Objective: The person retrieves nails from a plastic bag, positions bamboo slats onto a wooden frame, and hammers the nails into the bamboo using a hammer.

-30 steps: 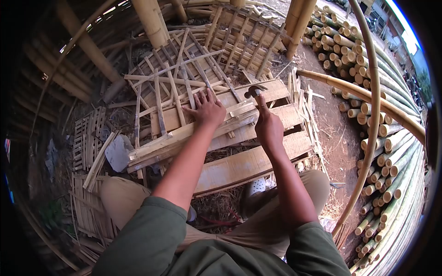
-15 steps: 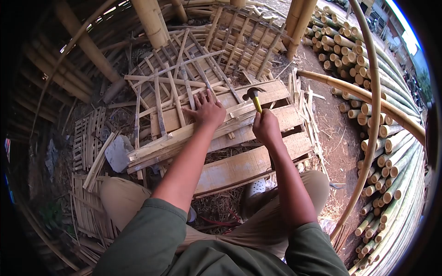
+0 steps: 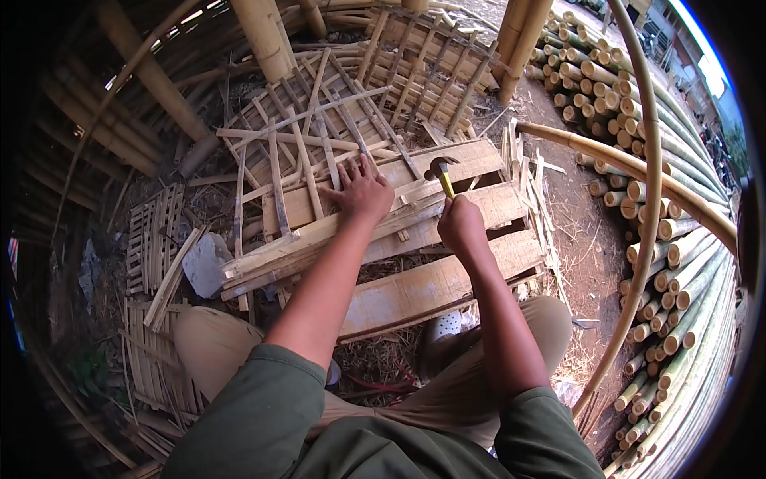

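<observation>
My right hand [image 3: 462,226] is closed round the handle of a claw hammer [image 3: 447,185] with a yellow-and-black grip. The hammer's head points away from me, over the right end of a bundle of split bamboo strips [image 3: 291,249]. My left hand [image 3: 365,191] lies with its fingers spread on the strips' far side, left of the hammer. Beneath the strips is a bench of wide pale planks [image 3: 415,294] with gaps between them. Any nail near the hammer head is too small to make out.
Beyond the bench lies a lattice of crossed bamboo slats [image 3: 307,148]. A grey stone block [image 3: 205,265] sits at the bench's left end. Stacked bamboo poles [image 3: 678,247] fill the right side. A bent pole [image 3: 650,160] rises at right, and thick posts [image 3: 263,40] stand behind.
The hammer head has dipped slightly toward the strips. My left hand stays spread in nearly the same place.
</observation>
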`<state>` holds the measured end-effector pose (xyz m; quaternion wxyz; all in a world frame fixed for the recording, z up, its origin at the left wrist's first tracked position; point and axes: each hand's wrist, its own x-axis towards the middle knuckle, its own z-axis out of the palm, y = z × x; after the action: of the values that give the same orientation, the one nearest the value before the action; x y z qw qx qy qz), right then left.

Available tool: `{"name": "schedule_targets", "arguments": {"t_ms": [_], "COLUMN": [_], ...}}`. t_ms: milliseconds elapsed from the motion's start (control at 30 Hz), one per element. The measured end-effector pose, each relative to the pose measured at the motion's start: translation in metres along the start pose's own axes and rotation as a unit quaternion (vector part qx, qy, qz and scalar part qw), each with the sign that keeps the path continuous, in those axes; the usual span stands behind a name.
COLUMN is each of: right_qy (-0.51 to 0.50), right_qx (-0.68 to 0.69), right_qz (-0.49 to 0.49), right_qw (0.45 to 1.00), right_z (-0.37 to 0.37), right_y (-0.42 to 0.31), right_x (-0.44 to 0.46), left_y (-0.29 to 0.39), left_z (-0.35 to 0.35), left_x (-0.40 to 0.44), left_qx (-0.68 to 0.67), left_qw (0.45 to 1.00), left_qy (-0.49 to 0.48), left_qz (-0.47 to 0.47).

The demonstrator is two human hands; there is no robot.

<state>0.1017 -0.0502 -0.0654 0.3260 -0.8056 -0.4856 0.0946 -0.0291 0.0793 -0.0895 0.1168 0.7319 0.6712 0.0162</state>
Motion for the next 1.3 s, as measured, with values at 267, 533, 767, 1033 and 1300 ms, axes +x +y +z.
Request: {"name": "schedule_targets", "arguments": {"t_ms": [267, 533, 767, 1033, 1300], "right_qy": [0.127, 0.002, 0.013, 0.064, -0.023], "right_qx": [0.041, -0.047, -0.039, -0.020, -0.098], "right_qz": [-0.006, 0.020, 0.021, -0.007, 0.015], "right_qw": [0.991, 0.999, 0.999, 0.998, 0.995], "right_z": [-0.027, 0.011, -0.005, -0.012, 0.015], "right_y": [-0.029, 0.012, -0.004, -0.015, 0.013], "right_x": [0.003, 0.001, 0.000, 0.000, -0.003], "left_y": [0.001, 0.001, 0.001, 0.002, 0.000], "left_z": [-0.003, 0.000, 0.004, 0.002, 0.003], "left_x": [-0.002, 0.001, 0.000, -0.001, 0.000], "left_qx": [0.002, 0.008, 0.013, 0.013, -0.006], "left_qw": [1.000, 1.000, 1.000, 1.000, 0.999], "left_qy": [-0.002, 0.020, 0.021, 0.016, 0.037], "left_qz": [-0.001, 0.005, -0.003, -0.006, -0.001]}}
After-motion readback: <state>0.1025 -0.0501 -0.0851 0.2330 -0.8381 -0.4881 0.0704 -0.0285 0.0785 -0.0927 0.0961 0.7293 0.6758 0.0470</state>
